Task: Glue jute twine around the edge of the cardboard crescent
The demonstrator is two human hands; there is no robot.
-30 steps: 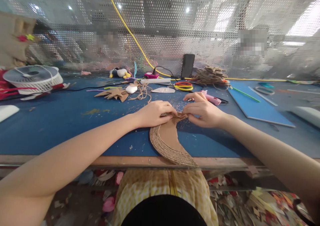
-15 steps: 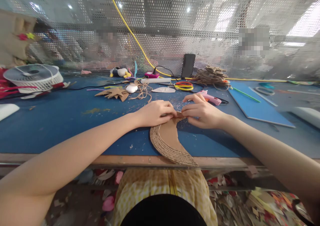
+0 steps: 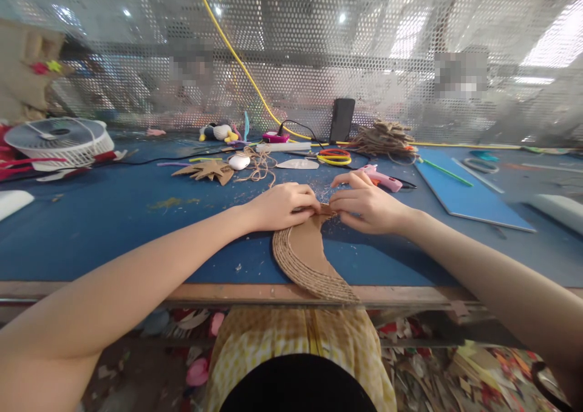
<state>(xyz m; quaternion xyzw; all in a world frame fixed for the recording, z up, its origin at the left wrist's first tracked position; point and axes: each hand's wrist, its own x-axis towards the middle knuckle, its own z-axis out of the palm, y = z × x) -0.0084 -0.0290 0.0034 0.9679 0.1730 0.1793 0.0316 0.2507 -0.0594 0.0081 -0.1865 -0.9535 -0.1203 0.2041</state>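
A crescent-shaped piece of brown cardboard point(image 3: 308, 246) lies near the front of the table, its lower tip jutting over the edge. Rows of twine point(image 3: 291, 265) run side by side along its outer curve. My left hand point(image 3: 288, 207) is closed over the upper end of the crescent, fingertips pressed on it. At the upper tip, my right hand point(image 3: 364, 204) pinches the cardboard between thumb and fingers, close to the left fingertips. Whether twine is also in that pinch is hidden.
Behind my hands lie a pink glue gun point(image 3: 383, 178), tape rolls point(image 3: 334, 157), loose twine point(image 3: 259, 164), and a cardboard cutout point(image 3: 207, 170). A twine bundle point(image 3: 382, 137) and black phone point(image 3: 342, 121) stand farther back. A blue board point(image 3: 469, 190) is right; a white basket point(image 3: 61, 144) left.
My two hands and the cardboard crescent stay almost where they were. The whole view has shifted very slightly.
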